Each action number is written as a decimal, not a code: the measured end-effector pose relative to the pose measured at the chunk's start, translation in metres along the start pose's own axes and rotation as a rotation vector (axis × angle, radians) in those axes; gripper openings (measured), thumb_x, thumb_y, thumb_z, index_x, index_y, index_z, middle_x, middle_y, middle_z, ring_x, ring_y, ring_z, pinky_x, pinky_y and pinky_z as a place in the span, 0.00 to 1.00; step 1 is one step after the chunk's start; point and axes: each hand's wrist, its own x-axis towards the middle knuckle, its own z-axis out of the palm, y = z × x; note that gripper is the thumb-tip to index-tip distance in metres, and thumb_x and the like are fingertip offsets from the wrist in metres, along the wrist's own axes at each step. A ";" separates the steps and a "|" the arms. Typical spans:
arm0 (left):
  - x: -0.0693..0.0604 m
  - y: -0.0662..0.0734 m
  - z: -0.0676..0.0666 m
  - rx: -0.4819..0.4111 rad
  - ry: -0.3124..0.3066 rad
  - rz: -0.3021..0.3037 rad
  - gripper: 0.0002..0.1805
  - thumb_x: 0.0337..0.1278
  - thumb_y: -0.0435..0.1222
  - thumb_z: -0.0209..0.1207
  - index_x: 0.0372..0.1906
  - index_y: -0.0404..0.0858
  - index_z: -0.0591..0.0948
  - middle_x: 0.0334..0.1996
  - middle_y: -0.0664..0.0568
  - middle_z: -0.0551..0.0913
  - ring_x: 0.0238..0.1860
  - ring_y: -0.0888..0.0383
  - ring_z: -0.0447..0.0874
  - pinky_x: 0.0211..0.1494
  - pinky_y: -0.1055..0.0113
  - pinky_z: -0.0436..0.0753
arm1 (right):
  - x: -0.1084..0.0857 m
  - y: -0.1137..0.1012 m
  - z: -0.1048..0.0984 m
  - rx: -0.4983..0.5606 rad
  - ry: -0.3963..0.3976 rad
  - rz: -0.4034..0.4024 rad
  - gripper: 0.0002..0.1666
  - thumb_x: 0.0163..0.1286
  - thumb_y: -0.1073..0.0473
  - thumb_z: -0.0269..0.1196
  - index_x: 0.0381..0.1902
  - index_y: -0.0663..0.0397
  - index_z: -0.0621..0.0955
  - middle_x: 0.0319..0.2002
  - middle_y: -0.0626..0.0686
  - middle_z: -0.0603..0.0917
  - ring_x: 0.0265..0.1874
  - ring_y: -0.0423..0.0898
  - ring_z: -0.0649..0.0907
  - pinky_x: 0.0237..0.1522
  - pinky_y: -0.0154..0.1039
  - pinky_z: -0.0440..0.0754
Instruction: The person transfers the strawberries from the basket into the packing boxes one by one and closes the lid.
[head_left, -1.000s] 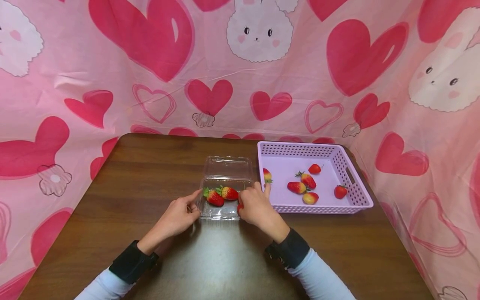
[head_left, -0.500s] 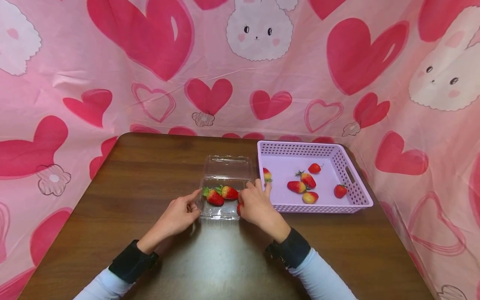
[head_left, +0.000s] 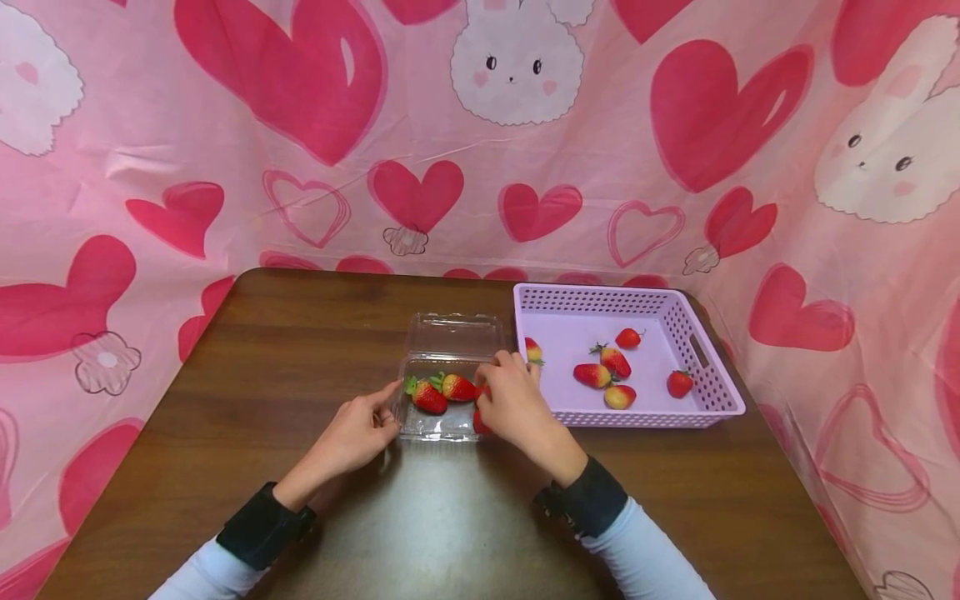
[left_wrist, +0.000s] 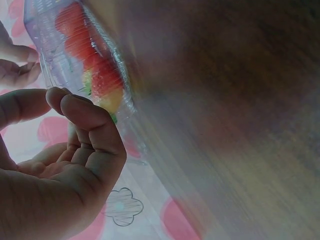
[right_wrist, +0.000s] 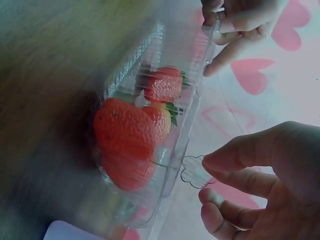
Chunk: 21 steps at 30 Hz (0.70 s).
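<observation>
Four strawberries point(head_left: 459, 387) in clear clamshell point(head_left: 444, 427) — itself pinched at left edge by left hand point(head_left: 356, 429), plus right hand point(head_left: 517, 408) kinda loosely spread near right edge.

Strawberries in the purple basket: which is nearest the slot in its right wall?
The red strawberry farthest right in the basket, lying alone; the others there are all farther left.

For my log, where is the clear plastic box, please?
In the head view, the clear plastic box is just left of the lavender plastic basket, near centre.
</observation>
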 end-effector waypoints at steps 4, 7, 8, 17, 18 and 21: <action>0.000 -0.001 0.000 -0.002 0.003 0.003 0.37 0.63 0.27 0.60 0.79 0.32 0.68 0.26 0.50 0.76 0.22 0.55 0.72 0.25 0.65 0.72 | 0.000 0.001 -0.005 0.011 0.015 0.010 0.13 0.61 0.63 0.75 0.45 0.55 0.90 0.42 0.54 0.80 0.49 0.53 0.77 0.56 0.60 0.66; 0.000 -0.001 0.000 -0.001 0.003 0.005 0.37 0.64 0.27 0.60 0.79 0.32 0.68 0.26 0.50 0.76 0.22 0.55 0.72 0.24 0.65 0.72 | -0.001 0.002 -0.009 0.019 0.023 0.020 0.14 0.61 0.62 0.75 0.46 0.55 0.89 0.41 0.53 0.80 0.49 0.53 0.78 0.57 0.59 0.67; 0.000 -0.001 0.000 -0.001 0.003 0.006 0.37 0.64 0.27 0.60 0.79 0.32 0.68 0.26 0.50 0.76 0.22 0.55 0.72 0.24 0.65 0.72 | -0.001 0.003 -0.010 0.022 0.028 0.019 0.14 0.61 0.63 0.75 0.46 0.56 0.89 0.41 0.53 0.80 0.49 0.53 0.78 0.57 0.59 0.68; 0.001 -0.002 0.001 0.005 0.006 0.010 0.37 0.63 0.27 0.60 0.79 0.32 0.68 0.26 0.50 0.76 0.23 0.55 0.72 0.25 0.65 0.73 | -0.002 0.012 -0.022 0.016 0.102 0.018 0.11 0.62 0.65 0.72 0.44 0.56 0.89 0.41 0.55 0.81 0.49 0.56 0.79 0.54 0.60 0.72; 0.001 -0.002 0.001 0.008 0.008 0.012 0.37 0.63 0.28 0.60 0.79 0.32 0.68 0.26 0.50 0.76 0.23 0.55 0.72 0.25 0.65 0.73 | -0.002 0.013 -0.023 0.013 0.110 0.021 0.11 0.62 0.64 0.72 0.43 0.56 0.89 0.41 0.55 0.81 0.49 0.57 0.79 0.54 0.60 0.72; 0.001 -0.002 0.001 0.015 0.012 0.016 0.37 0.63 0.28 0.60 0.78 0.32 0.69 0.26 0.51 0.77 0.23 0.56 0.73 0.25 0.65 0.73 | -0.003 0.018 -0.028 0.017 0.123 0.040 0.10 0.63 0.64 0.72 0.43 0.56 0.89 0.42 0.56 0.82 0.49 0.58 0.80 0.54 0.60 0.72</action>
